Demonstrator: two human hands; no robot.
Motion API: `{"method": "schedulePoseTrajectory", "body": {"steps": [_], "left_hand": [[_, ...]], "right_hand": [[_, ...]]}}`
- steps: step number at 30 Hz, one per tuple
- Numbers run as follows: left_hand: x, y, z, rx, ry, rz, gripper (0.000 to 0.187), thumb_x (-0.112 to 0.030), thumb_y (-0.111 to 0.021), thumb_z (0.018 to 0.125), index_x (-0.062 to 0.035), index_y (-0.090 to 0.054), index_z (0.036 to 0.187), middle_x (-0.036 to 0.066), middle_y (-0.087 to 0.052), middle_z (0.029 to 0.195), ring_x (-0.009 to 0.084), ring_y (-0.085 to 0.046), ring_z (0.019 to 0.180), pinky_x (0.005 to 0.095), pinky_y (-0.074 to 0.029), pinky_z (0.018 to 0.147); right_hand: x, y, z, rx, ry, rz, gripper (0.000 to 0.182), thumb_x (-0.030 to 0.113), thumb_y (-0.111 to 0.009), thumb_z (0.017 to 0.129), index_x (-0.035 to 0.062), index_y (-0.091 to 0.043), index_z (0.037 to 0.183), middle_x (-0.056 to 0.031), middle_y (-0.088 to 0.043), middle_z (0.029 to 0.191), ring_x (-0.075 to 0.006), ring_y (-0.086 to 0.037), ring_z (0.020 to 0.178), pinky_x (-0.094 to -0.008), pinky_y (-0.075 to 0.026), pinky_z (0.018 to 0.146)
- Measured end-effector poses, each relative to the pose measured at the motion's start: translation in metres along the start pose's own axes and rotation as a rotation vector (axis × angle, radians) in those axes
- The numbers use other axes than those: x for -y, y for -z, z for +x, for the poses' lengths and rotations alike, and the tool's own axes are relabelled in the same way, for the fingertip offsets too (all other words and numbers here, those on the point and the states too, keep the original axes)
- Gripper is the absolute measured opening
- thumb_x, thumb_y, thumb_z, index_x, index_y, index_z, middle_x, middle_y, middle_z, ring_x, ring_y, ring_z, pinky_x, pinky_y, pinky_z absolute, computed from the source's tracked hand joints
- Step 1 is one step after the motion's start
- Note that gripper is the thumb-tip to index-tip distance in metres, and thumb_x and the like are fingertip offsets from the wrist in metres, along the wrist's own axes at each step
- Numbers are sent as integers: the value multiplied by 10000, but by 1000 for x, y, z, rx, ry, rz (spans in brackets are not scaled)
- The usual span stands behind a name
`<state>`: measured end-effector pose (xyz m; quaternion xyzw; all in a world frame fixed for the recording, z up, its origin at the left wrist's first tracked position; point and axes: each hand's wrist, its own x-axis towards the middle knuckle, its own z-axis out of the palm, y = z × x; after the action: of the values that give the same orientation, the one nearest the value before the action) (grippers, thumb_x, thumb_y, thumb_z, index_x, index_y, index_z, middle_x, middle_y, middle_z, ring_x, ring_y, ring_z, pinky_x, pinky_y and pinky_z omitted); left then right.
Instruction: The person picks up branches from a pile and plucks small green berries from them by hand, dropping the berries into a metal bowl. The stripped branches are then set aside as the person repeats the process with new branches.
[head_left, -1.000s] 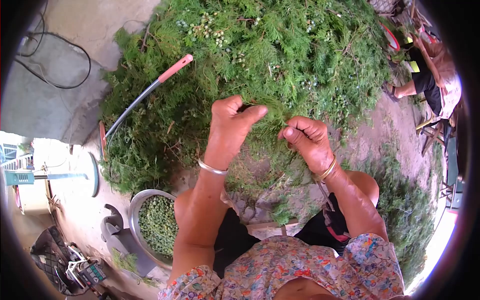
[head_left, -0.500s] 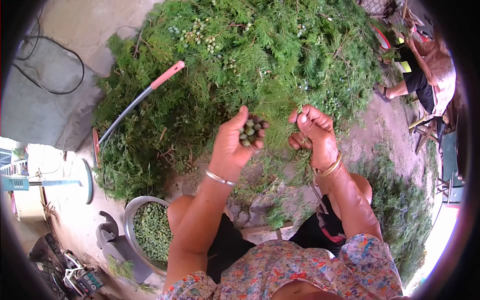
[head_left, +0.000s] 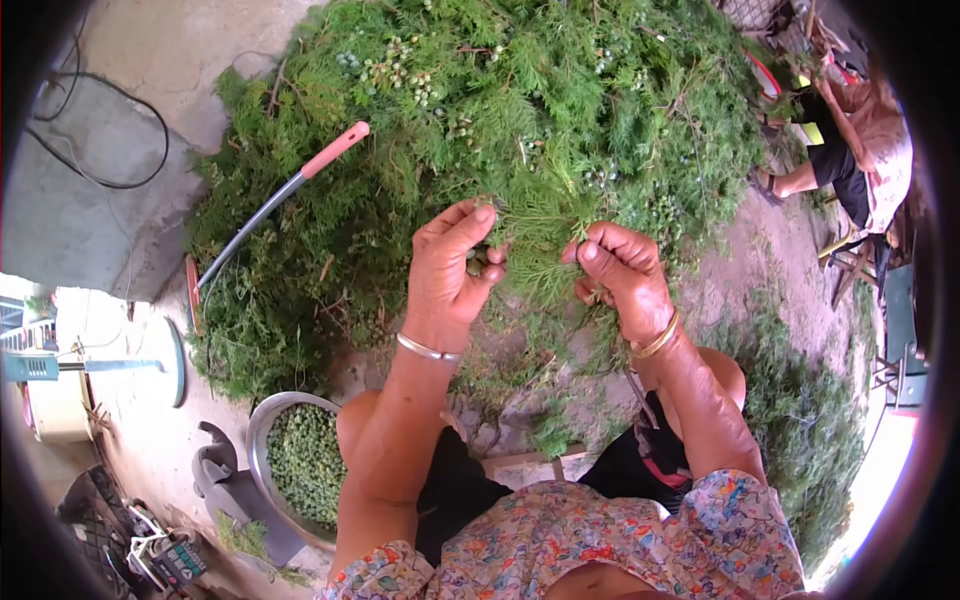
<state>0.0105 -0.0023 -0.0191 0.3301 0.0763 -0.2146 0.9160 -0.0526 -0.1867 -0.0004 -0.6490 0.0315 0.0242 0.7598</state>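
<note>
Between my hands is a feathery green evergreen sprig [head_left: 542, 238]. My right hand [head_left: 628, 268] is closed, thumb and forefinger pinching the sprig. My left hand [head_left: 447, 262] has thumb and forefinger pressed together at the sprig's left side, the other fingers curled over small green cones, which are mostly hidden now. Just beyond both hands rises a big heap of cut evergreen branches [head_left: 560, 110], with clusters of pale green cones [head_left: 400, 75] on some. A metal basin [head_left: 257, 440] full of picked green cones [head_left: 305, 465] stands by my left knee.
A tool with a pink handle [head_left: 335, 150] and grey shaft leans on the heap's left side. At far right another person [head_left: 868, 150] sits on a stool. More greenery [head_left: 800, 430] lies on the right. A fan [head_left: 165, 362] stands on the left.
My left hand has turned from palm up, showing several cones, to pinching at the sprig. My right hand has shifted slightly left and still grips the sprig.
</note>
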Motion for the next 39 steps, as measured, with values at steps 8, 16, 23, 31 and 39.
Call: {"method": "schedulePoseTrajectory", "body": {"steps": [8,16,23,31,39], "left_hand": [[-41,15,3,-378,-282,71,135,-69,-583,821,16,-563,923,72,-524,693,115,-479,521,195,-352,394],[-97,55,-48,14,-199,-50,208,-119,-593,832,20,-551,981,97,-557,732,114,-496,549,211,-364,407],[-142,136,-200,-655,-437,320,141,-116,-576,837,-19,-552,936,85,-568,731,109,-502,536,197,-373,402],[-67,287,-374,-1144,-158,848,372,-309,-589,832,30,-588,987,77,-605,813,154,-583,701,273,-486,602],[-51,277,-381,-1710,48,1760,739,-537,-540,795,-10,-411,1297,249,-170,1425,435,-197,1294,501,-207,1039]], "right_hand": [[-3,-6,-2,-44,54,-7,115,127,-550,883,35,-618,888,-3,-605,693,-44,-457,500,-218,-412,481],[10,16,2,-18,-47,375,211,231,-518,905,30,-575,928,60,-320,501,-51,-243,392,-242,-318,457],[7,27,0,44,5,441,178,231,-490,912,71,-559,954,58,-279,453,-67,-217,388,-252,-281,477],[29,39,-19,-59,46,651,158,215,-452,924,97,-532,994,73,-239,448,-69,-230,418,-246,-287,516],[56,36,-40,142,134,890,164,175,-476,915,68,-505,1036,64,-260,483,-64,-225,430,-232,-284,493]]}}
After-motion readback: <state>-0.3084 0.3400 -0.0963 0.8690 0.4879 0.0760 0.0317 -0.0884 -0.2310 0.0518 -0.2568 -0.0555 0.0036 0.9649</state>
